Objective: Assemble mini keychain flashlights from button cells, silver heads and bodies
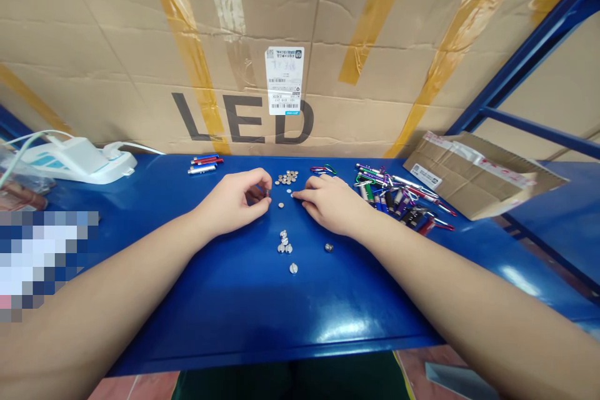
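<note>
While the left hand point(233, 203) curls closed, pinching a small metal-tipped item point(267, 192) that its fingers mostly hide, the right hand point(330, 203) lies low on the blue counter point(234, 325) with its fingertips point(300, 196) at a loose button cell point(292, 195), though this view cannot show whether they grip it or only touch it. A heap of button cells point(287, 177) sits between the two hands, slightly ahead of them. Just below that heap lies a single cell point(281, 205), farther below it a small cluster of cells point(283, 242), and below that a lone cell point(293, 268), with another stray cell point(329, 247) off to the right. Left of the heap lie red, blue and silver pen flashlights point(204, 164); right of it spreads a tangle of carabiner keychain flashlights point(398, 197). The cells are small and round and the painted surface looks glossy, so a careless brush of the right hand could scatter the heap, a cell tipped on edge could roll off the counter, and a slack pinch could drop the left hand's item among the cells
</note>
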`<state>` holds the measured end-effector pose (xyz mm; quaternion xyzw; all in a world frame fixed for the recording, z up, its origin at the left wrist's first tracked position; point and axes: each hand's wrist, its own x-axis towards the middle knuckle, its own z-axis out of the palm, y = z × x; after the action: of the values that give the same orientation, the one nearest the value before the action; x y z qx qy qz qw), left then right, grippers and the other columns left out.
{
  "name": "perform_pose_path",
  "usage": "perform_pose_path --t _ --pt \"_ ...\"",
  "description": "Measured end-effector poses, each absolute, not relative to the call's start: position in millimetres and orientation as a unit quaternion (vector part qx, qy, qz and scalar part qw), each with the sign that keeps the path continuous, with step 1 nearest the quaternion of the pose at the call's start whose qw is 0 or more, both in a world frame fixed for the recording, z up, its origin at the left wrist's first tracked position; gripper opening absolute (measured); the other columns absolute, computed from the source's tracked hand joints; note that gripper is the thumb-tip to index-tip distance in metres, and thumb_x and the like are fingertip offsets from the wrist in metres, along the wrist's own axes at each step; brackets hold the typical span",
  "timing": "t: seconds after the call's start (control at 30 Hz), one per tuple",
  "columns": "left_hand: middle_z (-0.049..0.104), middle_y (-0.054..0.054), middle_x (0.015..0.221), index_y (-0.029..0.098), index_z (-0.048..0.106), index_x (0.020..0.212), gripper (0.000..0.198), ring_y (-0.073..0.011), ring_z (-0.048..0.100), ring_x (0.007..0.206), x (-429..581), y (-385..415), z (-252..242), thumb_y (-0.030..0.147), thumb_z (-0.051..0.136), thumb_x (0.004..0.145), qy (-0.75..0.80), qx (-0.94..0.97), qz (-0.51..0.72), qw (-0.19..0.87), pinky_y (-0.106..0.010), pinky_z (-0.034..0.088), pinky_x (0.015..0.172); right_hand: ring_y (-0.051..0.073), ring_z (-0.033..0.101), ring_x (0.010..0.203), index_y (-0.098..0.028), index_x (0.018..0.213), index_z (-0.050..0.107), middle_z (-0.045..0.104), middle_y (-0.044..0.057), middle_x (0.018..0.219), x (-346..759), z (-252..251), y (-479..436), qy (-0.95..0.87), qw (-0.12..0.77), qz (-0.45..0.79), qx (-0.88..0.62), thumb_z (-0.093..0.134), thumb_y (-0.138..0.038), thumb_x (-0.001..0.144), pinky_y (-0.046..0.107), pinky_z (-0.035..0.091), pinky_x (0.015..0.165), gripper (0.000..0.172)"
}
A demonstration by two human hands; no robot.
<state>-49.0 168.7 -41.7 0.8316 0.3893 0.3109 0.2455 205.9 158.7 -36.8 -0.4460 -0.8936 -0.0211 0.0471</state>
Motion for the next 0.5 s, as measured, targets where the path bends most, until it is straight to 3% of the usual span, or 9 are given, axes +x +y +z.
perform_pose_path --t 0.27,0.4,0.5 --pt "0.069 0.000 0.089 0.022 0.057 0.095 0.016 -0.0167 0.071 0.077 -50.1 168.6 -41.8 0.025 0.068 0.084 0.389 0.832 0.308 0.247 -0.026 0.056 0.066 0.027 0.060 0.101 -0.022 0.105 0.083 0.070 0.010 0.104 207.3 -10.8 122.3 -0.927 0.005 -0.018 -0.375 0.059 -0.035 0.103 0.043 0.045 0.093 0.027" --pt "0.068 0.000 0.088 0.022 0.056 0.094 0.015 -0.0165 0.070 0.075 -49.6 168.2 -41.4 0.026 0.067 0.084 0.387 0.833 0.312 0.241 -0.026 0.055 0.064 0.029 0.061 0.097 -0.018 0.094 0.082 0.070 0.011 0.096 193.4 6.5 90.4 -0.940 -0.058 -0.023 -0.334 0.064 -0.050 0.099 0.045 0.045 0.090 0.037" --pt "0.067 0.000 0.088 0.022 0.056 0.094 0.015 -0.0163 0.070 0.075 -49.8 168.5 -41.8 0.026 0.067 0.084 0.383 0.835 0.315 0.239 -0.026 0.055 0.064 0.029 0.064 0.090 -0.016 0.092 0.081 0.070 0.010 0.090 188.1 12.6 66.5 -0.944 -0.096 -0.010 -0.316 0.074 -0.062 0.087 0.044 0.047 0.086 0.046"
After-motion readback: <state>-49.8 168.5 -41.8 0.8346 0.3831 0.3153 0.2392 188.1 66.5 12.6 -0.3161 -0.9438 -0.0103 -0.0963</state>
